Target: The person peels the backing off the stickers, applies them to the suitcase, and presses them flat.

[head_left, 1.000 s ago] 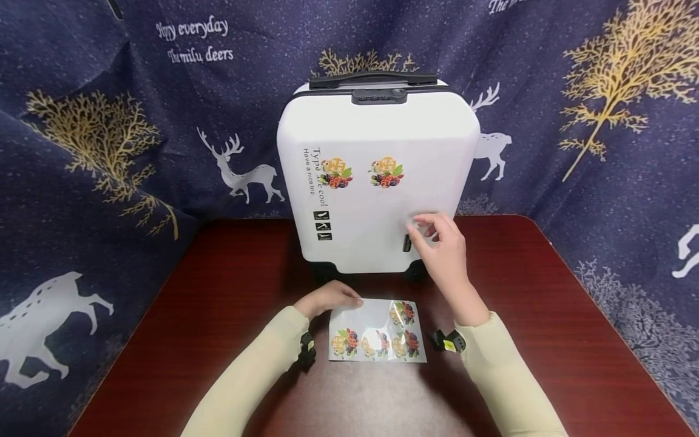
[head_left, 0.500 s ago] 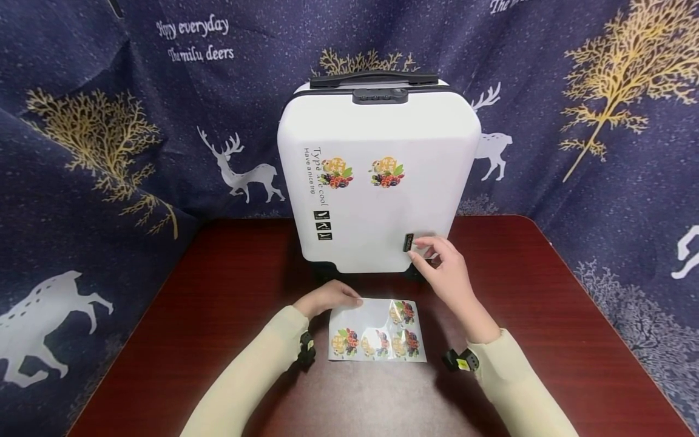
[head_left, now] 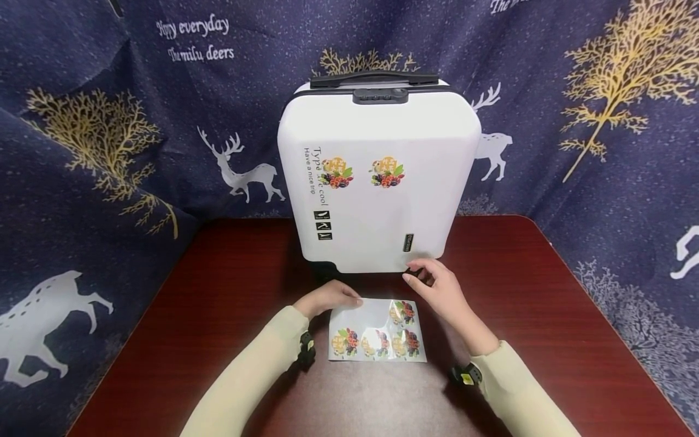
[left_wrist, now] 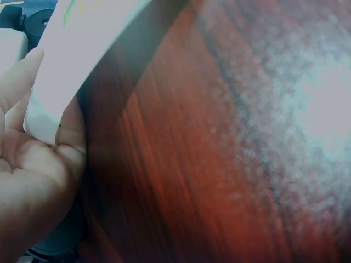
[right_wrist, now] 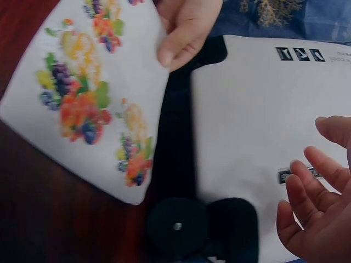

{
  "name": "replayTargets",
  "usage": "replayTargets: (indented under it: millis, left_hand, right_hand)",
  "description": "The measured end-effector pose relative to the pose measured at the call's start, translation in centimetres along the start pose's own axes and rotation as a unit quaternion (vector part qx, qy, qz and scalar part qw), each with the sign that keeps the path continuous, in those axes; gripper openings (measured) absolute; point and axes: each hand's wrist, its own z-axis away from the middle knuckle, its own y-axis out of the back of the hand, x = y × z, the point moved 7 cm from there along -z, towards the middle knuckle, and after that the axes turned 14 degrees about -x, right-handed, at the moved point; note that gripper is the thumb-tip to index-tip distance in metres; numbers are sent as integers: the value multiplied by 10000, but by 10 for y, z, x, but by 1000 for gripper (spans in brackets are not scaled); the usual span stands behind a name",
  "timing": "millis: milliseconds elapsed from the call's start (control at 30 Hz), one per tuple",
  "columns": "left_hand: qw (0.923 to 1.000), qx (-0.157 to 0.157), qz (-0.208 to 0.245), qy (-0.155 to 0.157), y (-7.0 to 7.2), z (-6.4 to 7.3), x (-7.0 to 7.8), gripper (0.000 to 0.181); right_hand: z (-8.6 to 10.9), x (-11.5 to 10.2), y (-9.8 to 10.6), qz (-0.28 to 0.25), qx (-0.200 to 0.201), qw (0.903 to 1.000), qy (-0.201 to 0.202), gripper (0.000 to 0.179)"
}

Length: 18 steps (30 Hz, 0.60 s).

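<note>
My left hand (head_left: 326,297) pinches the upper left corner of a sticker sheet (head_left: 355,317), with the thumb on top. Several round fruit stickers sit on the sheet; the part near my thumb is blank white. In the left wrist view the sheet's corner (left_wrist: 49,104) lies between thumb and fingers. A white suitcase (head_left: 371,224) stands upright behind it. Two fruit stickers, a left one (head_left: 337,173) and a right one (head_left: 388,172), are on its upper front. My right hand (head_left: 439,291) is near the suitcase's lower right corner, fingers loosely bent and apart, holding nothing.
Printed lettering and small black icons (head_left: 323,226) run down the suitcase's left side. A small dark label (head_left: 408,243) is at its lower right. Everything stands on a dark red table (head_left: 235,291). A blue patterned cloth (head_left: 136,182) hangs behind.
My right hand has moved down the suitcase front, from beside the dark label to below it, uncovering the label. My left hand and the sheet have stayed still.
</note>
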Motion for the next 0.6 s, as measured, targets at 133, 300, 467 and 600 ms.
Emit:
replayTargets:
  millis: [133,300,467,600]
  left_hand:
    - [10000,5,-1,4,0,0,0,28]
    - [10000,7,47,-14,-1,1,0,27]
    - [10000,14,36,3,0,1,1,27]
    - [10000,16,72,8,0,1,0,27]
  right_hand:
    - [2,10,-7,-65,-257,9995,-144,31]
    - [2,22,-15,-63,-628,9977,-250,28]
    - [1,34,-25,142,-1031,9941,-315,30]
    - [-2,45,-31,264,-1406,9886,-464,37]
